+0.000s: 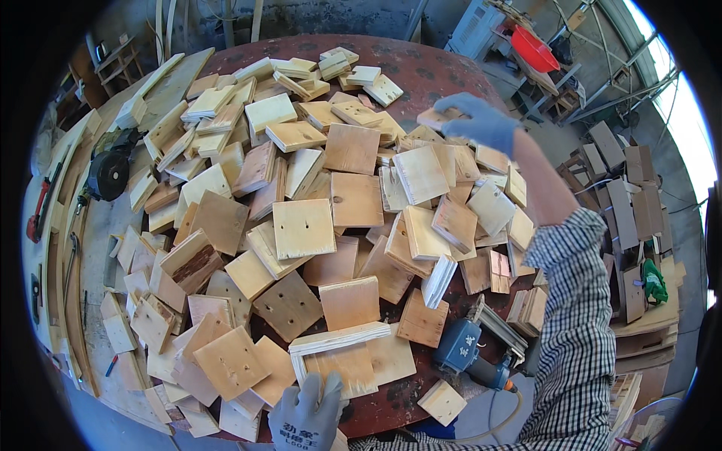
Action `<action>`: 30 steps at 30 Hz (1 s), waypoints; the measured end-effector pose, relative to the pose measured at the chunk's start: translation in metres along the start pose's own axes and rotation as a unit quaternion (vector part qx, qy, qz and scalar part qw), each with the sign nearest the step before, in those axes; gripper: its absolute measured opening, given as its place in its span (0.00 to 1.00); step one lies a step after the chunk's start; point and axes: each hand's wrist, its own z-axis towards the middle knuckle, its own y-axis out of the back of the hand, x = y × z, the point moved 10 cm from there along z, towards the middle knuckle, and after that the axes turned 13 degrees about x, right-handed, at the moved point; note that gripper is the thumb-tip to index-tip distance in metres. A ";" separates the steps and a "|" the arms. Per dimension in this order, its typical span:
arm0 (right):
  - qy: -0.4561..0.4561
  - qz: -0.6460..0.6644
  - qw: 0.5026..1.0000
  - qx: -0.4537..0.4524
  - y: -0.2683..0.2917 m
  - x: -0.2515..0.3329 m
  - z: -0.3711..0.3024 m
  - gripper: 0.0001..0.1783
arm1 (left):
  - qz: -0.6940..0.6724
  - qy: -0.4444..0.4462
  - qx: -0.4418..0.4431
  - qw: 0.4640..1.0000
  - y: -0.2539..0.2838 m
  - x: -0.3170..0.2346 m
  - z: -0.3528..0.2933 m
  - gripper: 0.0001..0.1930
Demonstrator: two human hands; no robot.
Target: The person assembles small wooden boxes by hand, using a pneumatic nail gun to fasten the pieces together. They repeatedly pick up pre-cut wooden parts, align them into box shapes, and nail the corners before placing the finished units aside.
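Note:
Both my hands wear grey work gloves. At the front edge of the table my left hand (304, 413) grips the near edge of a small plywood assembly (342, 366), whose narrow strips stand along its far and left sides. My right arm, in a checked sleeve, stretches to the far right of the pile. There my right hand (481, 122) holds a flat wooden block (436, 118) by its right end, above the other blocks. Loose square plywood blocks (304, 228) are heaped between my hands, some with dark knots or holes.
A blue nail gun (460, 344) with a hose lies on the dark red tabletop (376, 421) at the near right. On the left stand long boards (83, 293) and a black coil-type tool (109, 174). Cardboard boxes (624, 210) and a red basin (534, 49) are off to the right.

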 end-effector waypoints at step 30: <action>0.008 -0.448 0.894 0.006 -0.061 0.073 -0.024 0.15 | 0.290 -0.061 -0.137 0.945 -0.007 -0.045 0.003 0.22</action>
